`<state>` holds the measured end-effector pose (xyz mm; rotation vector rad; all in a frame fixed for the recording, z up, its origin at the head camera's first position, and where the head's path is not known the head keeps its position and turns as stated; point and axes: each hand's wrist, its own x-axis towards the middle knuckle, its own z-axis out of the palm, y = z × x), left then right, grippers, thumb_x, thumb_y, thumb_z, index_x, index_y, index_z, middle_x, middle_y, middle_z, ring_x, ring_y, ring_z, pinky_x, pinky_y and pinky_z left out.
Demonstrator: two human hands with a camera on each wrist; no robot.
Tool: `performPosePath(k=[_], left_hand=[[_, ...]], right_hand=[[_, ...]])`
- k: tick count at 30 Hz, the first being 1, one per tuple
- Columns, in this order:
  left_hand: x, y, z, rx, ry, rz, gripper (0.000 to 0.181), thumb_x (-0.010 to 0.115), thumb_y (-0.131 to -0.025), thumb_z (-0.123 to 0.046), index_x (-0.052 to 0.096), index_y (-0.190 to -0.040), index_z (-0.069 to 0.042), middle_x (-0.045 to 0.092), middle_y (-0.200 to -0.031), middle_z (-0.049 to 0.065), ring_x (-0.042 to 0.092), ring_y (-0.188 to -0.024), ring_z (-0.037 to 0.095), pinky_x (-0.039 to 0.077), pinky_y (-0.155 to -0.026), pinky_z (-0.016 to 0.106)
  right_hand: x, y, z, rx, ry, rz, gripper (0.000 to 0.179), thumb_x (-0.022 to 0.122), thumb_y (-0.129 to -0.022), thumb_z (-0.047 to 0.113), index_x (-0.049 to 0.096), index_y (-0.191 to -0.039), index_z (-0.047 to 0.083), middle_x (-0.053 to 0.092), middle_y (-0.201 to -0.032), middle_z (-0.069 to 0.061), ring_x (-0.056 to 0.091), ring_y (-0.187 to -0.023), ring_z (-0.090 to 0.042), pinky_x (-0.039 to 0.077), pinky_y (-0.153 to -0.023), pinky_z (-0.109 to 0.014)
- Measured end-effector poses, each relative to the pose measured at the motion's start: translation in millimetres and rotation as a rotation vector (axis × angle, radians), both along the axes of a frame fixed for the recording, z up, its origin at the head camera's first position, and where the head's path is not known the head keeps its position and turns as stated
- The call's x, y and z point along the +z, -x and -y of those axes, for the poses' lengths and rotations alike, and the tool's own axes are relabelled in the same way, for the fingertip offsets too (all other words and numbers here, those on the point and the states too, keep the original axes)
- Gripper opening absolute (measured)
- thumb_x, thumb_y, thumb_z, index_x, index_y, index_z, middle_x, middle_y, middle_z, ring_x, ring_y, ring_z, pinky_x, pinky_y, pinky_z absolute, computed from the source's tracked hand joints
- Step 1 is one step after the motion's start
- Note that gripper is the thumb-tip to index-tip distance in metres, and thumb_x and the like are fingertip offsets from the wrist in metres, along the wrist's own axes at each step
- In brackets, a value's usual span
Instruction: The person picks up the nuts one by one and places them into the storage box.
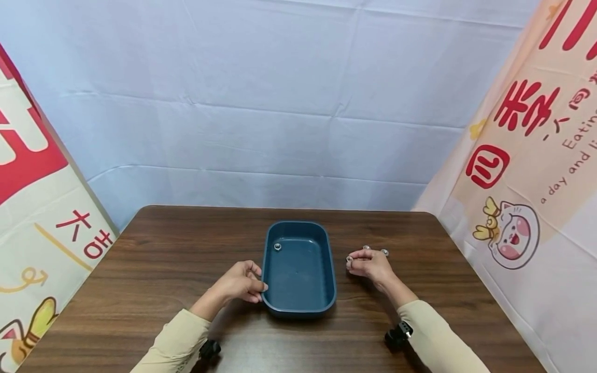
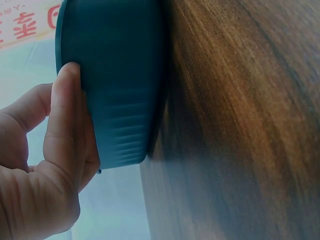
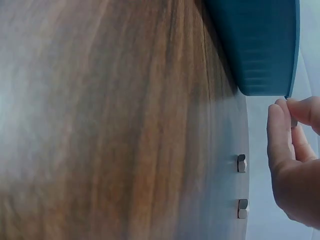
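A dark blue rectangular tray (image 1: 298, 280) lies on the table with one metal hex nut (image 1: 277, 247) inside, toward its far left corner. My left hand (image 1: 240, 282) grips the tray's left rim; in the left wrist view its fingers (image 2: 65, 100) are against the tray's side. Right of the tray, my right hand (image 1: 370, 265) pinches another hex nut (image 1: 349, 258) between thumb and fingertips, above the table. Two more nuts stand just beyond that hand; the right wrist view shows one nut (image 3: 242, 163) and a second nut (image 3: 243, 209) apart from each other.
The brown wood-grain table (image 1: 196, 243) has rounded far corners. A pale cloth backdrop (image 1: 261, 103) hangs behind it, and printed cloths flank both sides. A small black camera (image 1: 398, 335) sits at the right wrist, and another black camera (image 1: 210, 348) at the left.
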<state>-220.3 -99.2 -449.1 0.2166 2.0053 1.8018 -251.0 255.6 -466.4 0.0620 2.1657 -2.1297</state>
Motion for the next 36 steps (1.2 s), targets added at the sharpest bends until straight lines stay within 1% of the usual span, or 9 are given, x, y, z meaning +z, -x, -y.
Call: performPosePath(k=[6,10,13,15,19,22,27,33,36], left_hand=[[2.0,-0.9,0.7,0.002,0.006,-0.001,0.037,0.068,-0.075,0.005,0.041,-0.101,0.009,0.054,-0.069,0.015,0.061,-0.051,0.018,0.054,-0.049,0.028],[4.0,-1.0,-0.5,0.005,0.009,-0.007,0.037,0.067,-0.076,0.005,0.041,-0.101,0.01,0.054,-0.069,0.015,0.061,-0.05,0.018,0.054,-0.048,0.028],[5.4,-1.4,-0.8,0.001,0.009,-0.01,0.037,0.067,-0.077,0.005,0.041,-0.102,0.01,0.054,-0.069,0.015,0.061,-0.051,0.018,0.054,-0.049,0.029],[5.1,-1.8,-0.4,0.0,0.01,-0.016,0.037,0.067,-0.077,0.004,0.041,-0.103,0.01,0.054,-0.069,0.015,0.061,-0.051,0.019,0.055,-0.05,0.031],[1.6,-1.3,1.4,0.0,0.005,-0.02,0.038,0.067,-0.078,0.004,0.041,-0.103,0.011,0.054,-0.07,0.015,0.061,-0.051,0.019,0.055,-0.05,0.031],[0.6,-0.8,1.9,-0.001,-0.001,-0.017,0.038,0.067,-0.077,0.004,0.041,-0.103,0.011,0.055,-0.07,0.015,0.061,-0.051,0.019,0.055,-0.05,0.03],[3.4,-0.8,1.1,0.004,0.005,-0.025,0.037,0.067,-0.078,0.004,0.041,-0.103,0.011,0.054,-0.07,0.015,0.061,-0.051,0.019,0.055,-0.05,0.03],[1.4,0.3,1.4,0.008,0.009,-0.032,0.036,0.068,-0.077,0.004,0.041,-0.102,0.009,0.053,-0.07,0.015,0.061,-0.051,0.02,0.055,-0.049,0.031],[0.4,1.2,1.2,0.005,0.008,-0.024,0.036,0.068,-0.077,0.004,0.042,-0.101,0.009,0.054,-0.07,0.015,0.061,-0.051,0.019,0.055,-0.049,0.03]], right_hand=[[6.5,-3.9,4,-0.039,-0.068,0.002,0.024,0.064,-0.078,-0.01,0.056,-0.099,-0.018,0.065,-0.08,-0.014,0.066,-0.074,-0.026,0.056,-0.066,-0.033],[11.9,-7.7,6,-0.041,-0.106,-0.007,0.025,0.066,-0.077,-0.008,0.058,-0.099,-0.017,0.065,-0.081,-0.014,0.066,-0.072,-0.024,0.056,-0.065,-0.033],[17.0,-9.1,7,-0.032,-0.143,-0.029,0.026,0.068,-0.077,-0.007,0.058,-0.099,-0.018,0.064,-0.085,-0.013,0.066,-0.071,-0.02,0.056,-0.065,-0.033],[21.2,-9.2,7,-0.026,-0.164,-0.043,0.027,0.07,-0.077,-0.006,0.059,-0.098,-0.018,0.063,-0.085,-0.014,0.066,-0.072,-0.021,0.056,-0.066,-0.033],[31.4,-8.6,9,0.01,-0.205,-0.059,0.026,0.07,-0.077,-0.005,0.06,-0.098,-0.017,0.064,-0.084,-0.014,0.066,-0.073,-0.022,0.056,-0.067,-0.034],[37.4,-6.8,12,0.022,-0.21,-0.049,0.025,0.069,-0.078,-0.006,0.06,-0.099,-0.017,0.066,-0.083,-0.015,0.066,-0.074,-0.021,0.056,-0.068,-0.035],[44.1,-1.5,19,0.021,-0.225,-0.046,0.025,0.07,-0.078,-0.004,0.062,-0.1,-0.013,0.067,-0.085,-0.015,0.067,-0.078,-0.027,0.056,-0.069,-0.035],[53.4,3.0,26,0.033,-0.204,-0.041,0.024,0.071,-0.08,0.0,0.063,-0.1,-0.011,0.067,-0.087,-0.016,0.067,-0.077,-0.025,0.053,-0.075,-0.042],[57.3,4.8,29,0.048,-0.219,-0.048,0.025,0.071,-0.08,0.002,0.063,-0.101,-0.011,0.067,-0.087,-0.016,0.067,-0.076,-0.024,0.053,-0.076,-0.044]])
